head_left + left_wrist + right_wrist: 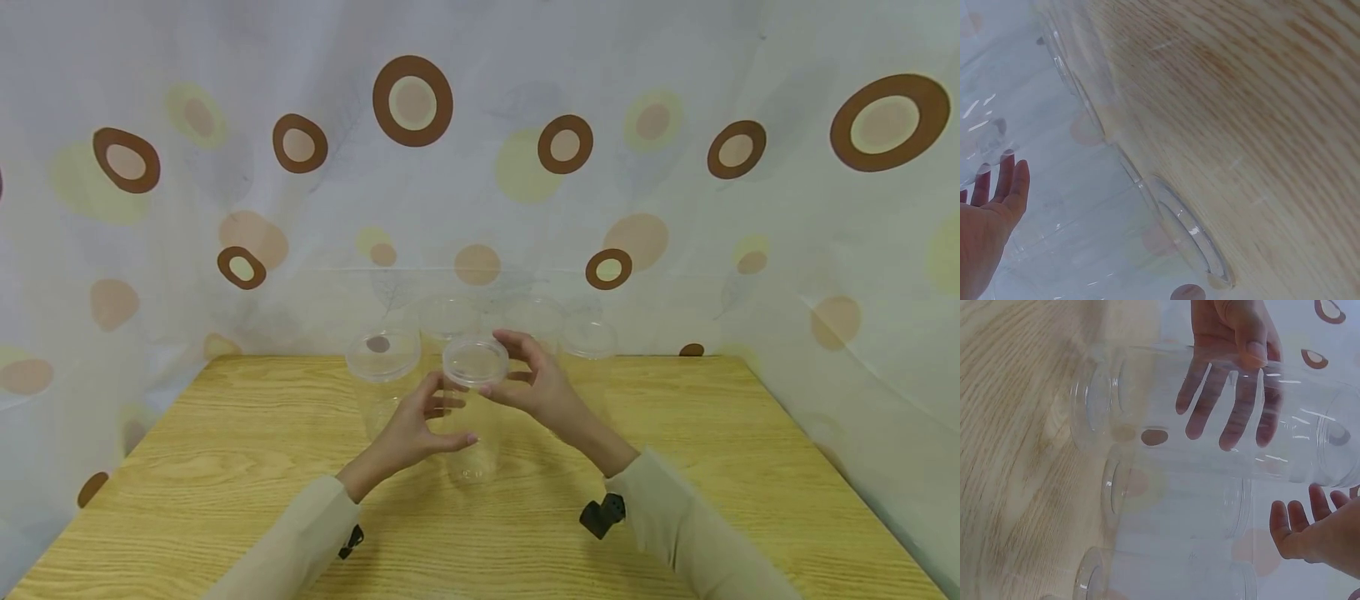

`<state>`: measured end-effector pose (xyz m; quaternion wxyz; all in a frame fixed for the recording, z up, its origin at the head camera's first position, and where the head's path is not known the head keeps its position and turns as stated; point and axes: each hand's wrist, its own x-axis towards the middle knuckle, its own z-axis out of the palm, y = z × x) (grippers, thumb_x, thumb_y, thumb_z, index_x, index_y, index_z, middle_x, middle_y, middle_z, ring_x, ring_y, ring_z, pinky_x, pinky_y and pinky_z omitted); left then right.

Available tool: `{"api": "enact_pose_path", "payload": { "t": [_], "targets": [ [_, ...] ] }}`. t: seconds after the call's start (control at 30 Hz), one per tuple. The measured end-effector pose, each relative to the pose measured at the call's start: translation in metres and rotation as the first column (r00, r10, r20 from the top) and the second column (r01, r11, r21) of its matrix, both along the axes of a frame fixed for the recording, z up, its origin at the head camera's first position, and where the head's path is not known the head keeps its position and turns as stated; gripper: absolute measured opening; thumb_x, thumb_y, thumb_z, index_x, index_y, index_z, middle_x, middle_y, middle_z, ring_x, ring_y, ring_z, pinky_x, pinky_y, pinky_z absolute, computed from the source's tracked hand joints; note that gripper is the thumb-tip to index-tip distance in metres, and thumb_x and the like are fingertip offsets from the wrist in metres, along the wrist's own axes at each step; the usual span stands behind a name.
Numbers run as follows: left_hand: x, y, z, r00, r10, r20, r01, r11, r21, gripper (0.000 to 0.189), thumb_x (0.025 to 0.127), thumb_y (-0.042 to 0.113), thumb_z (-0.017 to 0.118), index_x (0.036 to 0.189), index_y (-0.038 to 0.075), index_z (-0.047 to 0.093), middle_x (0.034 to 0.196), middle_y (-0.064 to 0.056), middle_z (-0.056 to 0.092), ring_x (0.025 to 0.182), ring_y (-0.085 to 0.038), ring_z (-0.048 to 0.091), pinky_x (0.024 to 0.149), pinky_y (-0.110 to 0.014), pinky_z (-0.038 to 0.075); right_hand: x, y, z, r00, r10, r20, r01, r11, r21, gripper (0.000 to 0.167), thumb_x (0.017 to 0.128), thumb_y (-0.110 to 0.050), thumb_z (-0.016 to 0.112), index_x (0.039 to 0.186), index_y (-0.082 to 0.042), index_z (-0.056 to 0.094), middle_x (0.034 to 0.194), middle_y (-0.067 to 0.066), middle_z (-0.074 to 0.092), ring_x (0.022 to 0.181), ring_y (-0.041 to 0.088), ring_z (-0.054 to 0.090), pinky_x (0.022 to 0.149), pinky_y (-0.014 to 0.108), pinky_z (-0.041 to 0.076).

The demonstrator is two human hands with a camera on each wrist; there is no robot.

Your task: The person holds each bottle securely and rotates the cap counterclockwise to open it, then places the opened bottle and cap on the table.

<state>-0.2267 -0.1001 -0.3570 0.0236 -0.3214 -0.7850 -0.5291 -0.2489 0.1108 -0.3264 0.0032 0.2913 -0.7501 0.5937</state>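
A clear, lidded plastic jar [474, 437] stands upright on the wooden table between both hands. Its round lid [475, 361] is on top. My left hand [405, 429] lies round the jar's left side, thumb toward the front. In the right wrist view the left hand's fingers [1244, 406] show through the clear wall, straight and spread. My right hand [543, 392] is cupped at the lid, thumb in front and index finger behind. From the right wrist, the right hand [1322, 531] appears beside the lid end with fingers apart; whether they touch is unclear.
Several similar clear jars stand behind: one jar [382, 358] at the left, one [588, 337] at the right, others between them, faint against the patterned cloth [480, 167]. The cloth hangs along the table's back edge. Wood-grain tabletop [247, 483] extends to both sides.
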Motion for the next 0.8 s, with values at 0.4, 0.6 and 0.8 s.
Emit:
{"api": "enact_pose_path", "payload": {
  "t": [0.4,0.6,0.8],
  "targets": [
    [-0.003,-0.001,-0.006,1.000,-0.014,-0.006,0.014,1.000,0.013,0.067,0.074,0.002,0.073,0.129,0.003,0.035,0.124,-0.023,0.046,0.109,-0.038,0.055,0.091,-0.053,0.044,-0.008,0.004,-0.002,0.995,0.091,0.035,-0.089,0.995,-0.047,0.064,0.081,-0.018,0.070,0.135,-0.008,0.037,0.131,0.009,0.043,0.120,0.024,0.042,0.098,0.044,0.039],
    [-0.018,-0.005,-0.026,1.000,-0.028,0.004,0.028,0.999,0.024,0.069,0.072,0.006,0.076,0.129,0.013,0.037,0.127,-0.019,0.046,0.110,-0.034,0.055,0.093,-0.053,0.043,-0.021,0.013,0.002,0.957,0.266,0.113,-0.263,0.964,-0.037,0.062,0.084,-0.018,0.066,0.137,-0.013,0.036,0.132,0.009,0.041,0.111,0.027,0.052,0.088,0.039,0.049],
    [-0.021,-0.007,-0.029,0.999,-0.043,-0.018,0.044,0.999,0.029,0.067,0.072,0.013,0.077,0.127,0.016,0.039,0.125,-0.020,0.046,0.109,-0.030,0.057,0.092,-0.054,0.044,-0.023,0.016,0.007,0.930,0.333,0.153,-0.332,0.943,-0.031,0.067,0.083,-0.022,0.067,0.140,-0.012,0.033,0.134,0.011,0.040,0.114,0.026,0.050,0.087,0.036,0.049]
  ]
}}
